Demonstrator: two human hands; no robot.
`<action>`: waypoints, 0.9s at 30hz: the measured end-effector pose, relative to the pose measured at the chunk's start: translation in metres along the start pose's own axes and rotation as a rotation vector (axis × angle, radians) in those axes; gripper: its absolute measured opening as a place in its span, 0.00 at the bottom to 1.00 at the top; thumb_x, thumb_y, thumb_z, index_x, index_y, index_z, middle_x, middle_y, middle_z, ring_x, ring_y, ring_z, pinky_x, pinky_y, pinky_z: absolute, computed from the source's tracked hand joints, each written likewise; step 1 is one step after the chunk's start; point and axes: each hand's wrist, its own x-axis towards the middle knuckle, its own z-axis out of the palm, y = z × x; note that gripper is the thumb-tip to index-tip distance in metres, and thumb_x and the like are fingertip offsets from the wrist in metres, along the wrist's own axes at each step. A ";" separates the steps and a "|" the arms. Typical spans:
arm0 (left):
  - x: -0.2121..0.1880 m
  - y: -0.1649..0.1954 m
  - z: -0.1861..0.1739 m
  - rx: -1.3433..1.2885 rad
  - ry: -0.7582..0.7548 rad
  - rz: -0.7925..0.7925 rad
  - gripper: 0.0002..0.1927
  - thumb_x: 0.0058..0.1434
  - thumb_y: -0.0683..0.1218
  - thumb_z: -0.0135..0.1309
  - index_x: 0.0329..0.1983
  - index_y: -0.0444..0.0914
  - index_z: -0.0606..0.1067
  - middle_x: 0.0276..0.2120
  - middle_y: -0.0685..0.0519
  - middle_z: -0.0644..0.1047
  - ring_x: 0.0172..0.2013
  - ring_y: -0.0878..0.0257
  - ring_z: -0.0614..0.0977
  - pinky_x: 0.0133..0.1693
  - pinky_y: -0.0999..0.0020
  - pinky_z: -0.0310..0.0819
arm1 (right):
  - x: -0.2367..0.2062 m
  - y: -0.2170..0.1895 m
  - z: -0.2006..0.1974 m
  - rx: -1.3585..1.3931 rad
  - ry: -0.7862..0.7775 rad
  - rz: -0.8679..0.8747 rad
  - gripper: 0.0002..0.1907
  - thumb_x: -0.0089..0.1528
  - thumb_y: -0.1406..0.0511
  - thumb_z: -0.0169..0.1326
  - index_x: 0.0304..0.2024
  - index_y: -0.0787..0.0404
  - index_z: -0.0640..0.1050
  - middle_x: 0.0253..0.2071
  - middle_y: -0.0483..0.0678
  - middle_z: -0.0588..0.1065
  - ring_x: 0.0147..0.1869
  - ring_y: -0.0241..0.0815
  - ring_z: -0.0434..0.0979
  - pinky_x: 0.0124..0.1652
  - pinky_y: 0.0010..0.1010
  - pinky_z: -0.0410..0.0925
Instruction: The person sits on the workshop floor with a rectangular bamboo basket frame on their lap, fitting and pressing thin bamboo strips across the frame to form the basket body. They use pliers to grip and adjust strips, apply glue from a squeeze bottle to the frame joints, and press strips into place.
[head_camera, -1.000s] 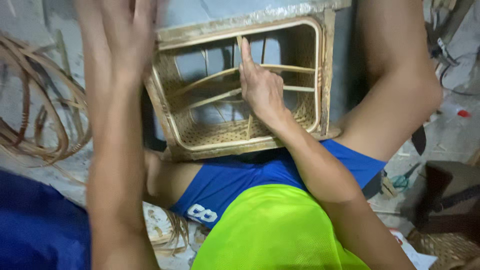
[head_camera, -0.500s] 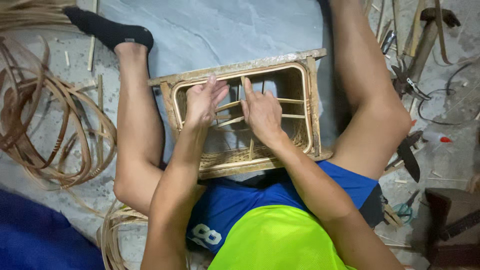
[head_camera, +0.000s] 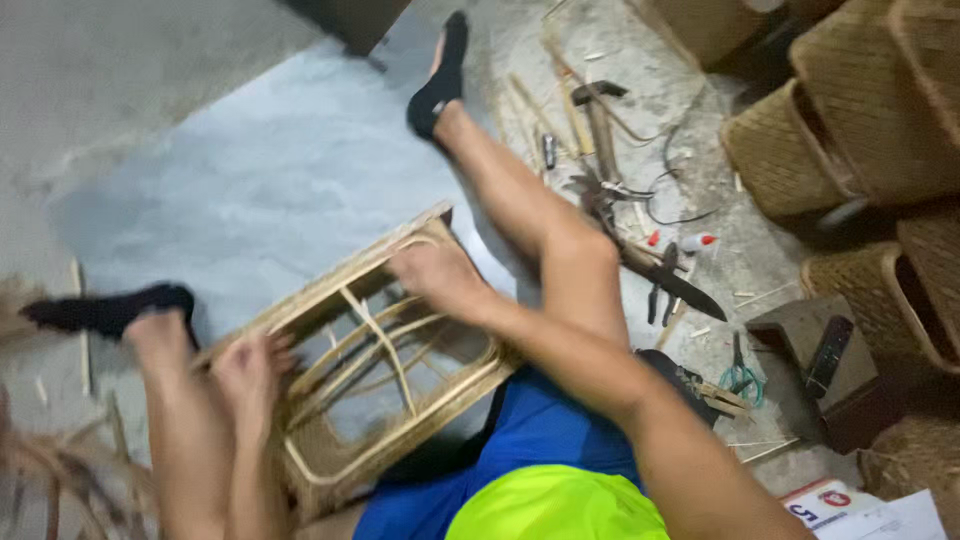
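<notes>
Gripping the rattan frame (head_camera: 370, 360), the left hand (head_camera: 250, 372) is clasping its near edge while the right hand (head_camera: 437, 277) is clutching its far rim

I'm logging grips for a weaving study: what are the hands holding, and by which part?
Both hold the rattan frame: the left hand at its near-left rim, the right hand at its far top corner.

The rattan frame (head_camera: 380, 370), a pale tan open box of bent cane rails with crossed inner struts and a partly woven base, lies tilted diagonally on the grey floor (head_camera: 250, 190) between the legs.
</notes>
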 end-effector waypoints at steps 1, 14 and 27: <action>-0.003 0.000 -0.017 0.532 0.205 0.229 0.15 0.78 0.48 0.52 0.52 0.31 0.80 0.41 0.41 0.82 0.40 0.52 0.82 0.49 0.56 0.76 | 0.012 0.030 -0.026 0.058 0.169 0.041 0.19 0.65 0.57 0.50 0.55 0.58 0.73 0.33 0.63 0.78 0.38 0.63 0.80 0.39 0.55 0.71; 0.053 -0.009 -0.014 1.045 0.254 0.768 0.35 0.37 0.56 0.70 0.49 0.37 0.75 0.46 0.42 0.76 0.54 0.37 0.73 0.58 0.39 0.60 | 0.204 0.243 -0.051 -0.385 0.230 0.379 0.14 0.65 0.64 0.48 0.43 0.63 0.83 0.49 0.63 0.79 0.52 0.66 0.80 0.48 0.57 0.71; 0.071 0.004 -0.024 0.461 0.216 0.574 0.19 0.66 0.50 0.56 0.53 0.34 0.73 0.45 0.43 0.79 0.40 0.54 0.79 0.44 0.56 0.75 | 0.219 0.184 -0.109 0.211 0.367 -0.117 0.17 0.65 0.73 0.57 0.55 0.64 0.69 0.46 0.55 0.71 0.48 0.45 0.71 0.50 0.40 0.69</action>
